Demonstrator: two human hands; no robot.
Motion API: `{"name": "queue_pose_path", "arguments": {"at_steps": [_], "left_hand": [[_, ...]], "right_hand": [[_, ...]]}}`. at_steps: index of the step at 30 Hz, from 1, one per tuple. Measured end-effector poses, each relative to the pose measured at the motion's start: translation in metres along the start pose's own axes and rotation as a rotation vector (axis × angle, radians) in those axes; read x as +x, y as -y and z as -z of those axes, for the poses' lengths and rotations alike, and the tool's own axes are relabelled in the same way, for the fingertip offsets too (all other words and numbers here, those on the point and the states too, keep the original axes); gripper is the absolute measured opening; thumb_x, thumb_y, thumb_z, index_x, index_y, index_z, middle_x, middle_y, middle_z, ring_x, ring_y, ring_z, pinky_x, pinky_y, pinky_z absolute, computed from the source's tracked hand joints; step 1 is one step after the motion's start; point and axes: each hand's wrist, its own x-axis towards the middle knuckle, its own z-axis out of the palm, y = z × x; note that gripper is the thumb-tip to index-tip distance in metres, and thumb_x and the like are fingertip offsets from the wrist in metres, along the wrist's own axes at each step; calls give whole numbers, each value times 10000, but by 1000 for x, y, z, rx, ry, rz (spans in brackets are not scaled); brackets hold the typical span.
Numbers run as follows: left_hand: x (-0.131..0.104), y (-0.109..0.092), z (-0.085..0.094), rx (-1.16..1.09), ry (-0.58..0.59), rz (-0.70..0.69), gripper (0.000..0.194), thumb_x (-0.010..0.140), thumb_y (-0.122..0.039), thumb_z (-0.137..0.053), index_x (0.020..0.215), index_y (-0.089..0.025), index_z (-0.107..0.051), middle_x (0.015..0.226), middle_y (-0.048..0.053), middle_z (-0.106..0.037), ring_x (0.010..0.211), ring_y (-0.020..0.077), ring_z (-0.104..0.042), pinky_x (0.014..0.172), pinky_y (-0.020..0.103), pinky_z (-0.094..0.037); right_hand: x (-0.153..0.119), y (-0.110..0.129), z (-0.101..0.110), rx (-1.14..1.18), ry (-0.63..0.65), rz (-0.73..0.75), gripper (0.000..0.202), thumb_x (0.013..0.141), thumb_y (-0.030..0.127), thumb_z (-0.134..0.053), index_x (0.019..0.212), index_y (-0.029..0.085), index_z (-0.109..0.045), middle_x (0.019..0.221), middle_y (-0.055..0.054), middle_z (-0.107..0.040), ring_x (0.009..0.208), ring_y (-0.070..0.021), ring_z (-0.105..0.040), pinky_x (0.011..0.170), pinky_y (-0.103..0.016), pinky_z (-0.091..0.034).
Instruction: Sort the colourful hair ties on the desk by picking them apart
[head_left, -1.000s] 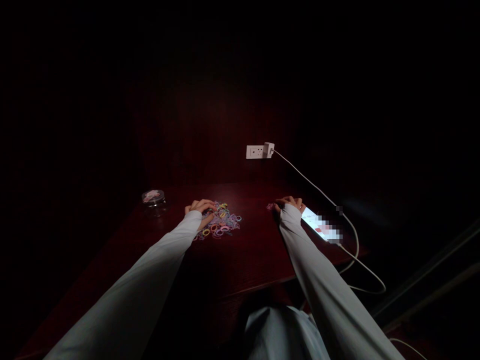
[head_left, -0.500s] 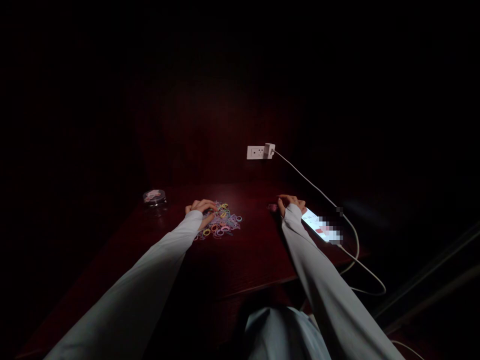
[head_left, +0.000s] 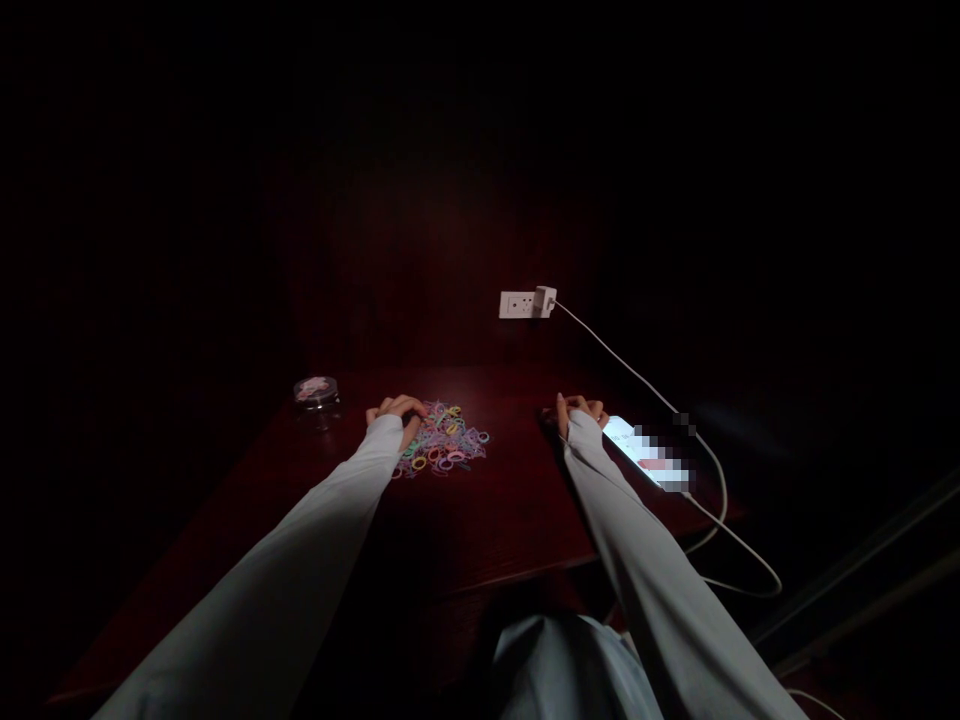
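Note:
A loose heap of thin, coloured elastic hair ties [head_left: 450, 455] lies on the dark red table [head_left: 487, 530]. At the heap's left edge is my left hand [head_left: 396, 415], palm down with bent fingers; its thumb and forefinger are apart and touch the nearest ties. My right hand [head_left: 580, 412] rests on the table farther right, fingers curled in and thumb raised. Whatever it may hold is too dark to make out. Just beyond its right side lies a lit phone [head_left: 637, 448], partly blurred out.
A clear round jar [head_left: 316, 400] with a patterned lid stands at the table's back left. On the wall, a white charger [head_left: 545, 298] sits in a socket plate [head_left: 516, 305]. Its white cable [head_left: 622, 358] loops down past the table's right edge to the phone.
My right hand has curled its fingers, and the small pinkish thing beside it no longer shows clearly. My left hand has drawn slightly left from the heap. The view has shifted a little.

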Motion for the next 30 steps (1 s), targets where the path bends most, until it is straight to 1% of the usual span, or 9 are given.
{"name": "queue_pose_path", "arguments": {"at_steps": [2,5,11,13,16,18,23,25,30], "left_hand": [[-1,-4,2,26,-20,-9,197,850,-133,-535,762,-248,-669,1066,-10,-774,1063,245,-594,950,431,-313],[-2,-9,7,61,-9,-12,191,854,-137,-535,743,-237,-654,1048,-5,-776,1030,239,-595,924,420,-314],[-2,-14,12,81,14,-19,181,855,-137,-546,767,-240,-666,1058,-2,-771,1016,237,-601,895,408,-331],[-3,-18,13,81,27,-48,178,858,-148,-550,777,-245,-675,1053,-2,-769,1029,241,-598,893,402,-341],[-5,-23,11,78,51,-89,176,877,-173,-554,790,-248,-687,1051,5,-768,1049,241,-595,900,404,-342],[-7,-26,10,78,52,-121,176,893,-189,-555,791,-247,-686,1058,6,-767,1054,236,-594,912,418,-327],[-10,-29,10,66,93,-180,158,876,-171,-565,801,-254,-677,1090,-13,-767,1068,227,-586,913,434,-291],[-11,-30,12,76,109,-185,140,857,-168,-580,844,-261,-683,1113,-10,-763,1081,235,-578,914,440,-283],[-13,-31,16,119,112,-189,100,844,-210,-630,891,-273,-692,1131,-6,-750,1091,248,-562,927,450,-268]], "right_hand": [[-1,5,1,-6,-19,28,473,1006,389,-400,696,212,-710,1114,-75,-712,1134,-298,-449,1006,-463,-253],[-9,23,-1,8,36,106,463,1017,368,-401,741,226,-745,1116,-70,-716,1120,-294,-443,977,-449,-260],[-44,84,-15,128,221,347,364,1030,355,-469,876,252,-782,1062,-46,-719,1075,-244,-466,953,-396,-277],[-56,103,-19,214,275,391,424,1057,352,-422,844,278,-782,1049,-21,-712,1063,-220,-477,957,-375,-281],[-67,120,-22,217,346,462,508,1075,348,-391,740,281,-766,1048,-9,-714,1079,-212,-486,960,-363,-287],[-68,124,-24,199,344,447,542,1076,355,-389,680,274,-750,1044,-13,-721,1085,-220,-490,964,-370,-293],[-62,121,-29,274,322,261,617,1069,355,-380,550,271,-704,1042,-33,-737,1081,-260,-493,1005,-429,-289],[-61,120,-30,291,333,226,600,1064,357,-377,585,291,-732,1057,-36,-738,1092,-272,-489,1010,-442,-295],[-62,119,-33,269,332,223,562,1067,351,-334,748,351,-796,1088,-25,-734,1108,-274,-498,1014,-439,-310]]}}
